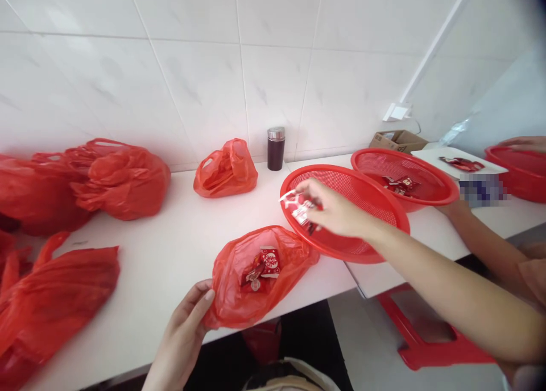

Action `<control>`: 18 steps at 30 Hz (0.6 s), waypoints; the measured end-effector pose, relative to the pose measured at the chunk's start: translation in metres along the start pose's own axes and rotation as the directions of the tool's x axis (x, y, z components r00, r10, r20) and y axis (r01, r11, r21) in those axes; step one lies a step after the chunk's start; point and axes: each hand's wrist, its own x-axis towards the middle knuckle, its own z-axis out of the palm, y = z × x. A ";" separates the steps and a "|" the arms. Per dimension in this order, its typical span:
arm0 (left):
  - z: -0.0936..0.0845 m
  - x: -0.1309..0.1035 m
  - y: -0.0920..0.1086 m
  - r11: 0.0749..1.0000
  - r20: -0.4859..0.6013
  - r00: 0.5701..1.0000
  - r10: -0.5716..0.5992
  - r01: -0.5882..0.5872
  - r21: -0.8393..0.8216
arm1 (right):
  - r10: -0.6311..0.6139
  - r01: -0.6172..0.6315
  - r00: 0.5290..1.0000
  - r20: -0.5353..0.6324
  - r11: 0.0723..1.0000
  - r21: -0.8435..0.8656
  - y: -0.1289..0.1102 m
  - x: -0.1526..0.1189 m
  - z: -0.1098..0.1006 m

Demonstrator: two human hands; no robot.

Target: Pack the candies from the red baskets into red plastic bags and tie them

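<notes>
My left hand (187, 317) pinches the near left rim of a red plastic bag (230, 254) between thumb and fingers. The bag's mouth is spread wide on the white table, and several small red-and-white packets (270, 261) lie inside. Above the nearer red mesh basket (362, 197), my right hand (328, 209) is closed on a few red-and-white packets (300, 209), slightly blurred. The basket overlaps the bag's right end, and my hand and forearm hide part of its inside.
Filled red bags (123, 180) crowd the left side. A smaller red bag (228, 169) and a dark tumbler (276, 149) stand by the wall. Another basket (405, 175) holds packets. A co-worker's arm (478, 226), a cardboard box (396, 140) and a red stool (443, 345) are on the right.
</notes>
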 end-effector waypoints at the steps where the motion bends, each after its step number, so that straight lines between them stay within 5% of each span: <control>1: 0.001 0.001 0.002 0.999 -0.018 0.999 0.028 -0.029 -0.025 | -0.077 0.078 0.996 0.050 0.997 -0.016 -0.011 -0.004 0.015; 4: 0.001 0.000 0.012 0.990 -0.111 0.987 0.115 -0.124 -0.073 | -0.167 0.206 0.970 0.179 0.952 -0.228 -0.024 -0.012 0.058; 7: -0.008 -0.004 0.026 0.967 -0.227 0.952 0.203 -0.231 -0.105 | -0.171 0.319 0.918 0.358 0.855 -0.409 -0.020 -0.016 0.078; 11: -0.031 -0.010 0.049 0.909 -0.396 0.861 0.321 -0.397 -0.126 | -0.141 0.490 0.730 0.669 0.790 -0.369 -0.015 -0.023 0.075; 13: -0.040 -0.012 0.059 0.869 -0.448 0.806 0.387 -0.481 -0.116 | -0.158 0.558 0.695 0.701 0.733 -0.388 -0.013 -0.026 0.073; 18: -0.046 -0.016 0.088 0.751 -0.454 0.688 0.566 -0.657 -0.060 | -0.410 0.682 0.726 0.553 0.536 -0.498 -0.025 -0.011 0.057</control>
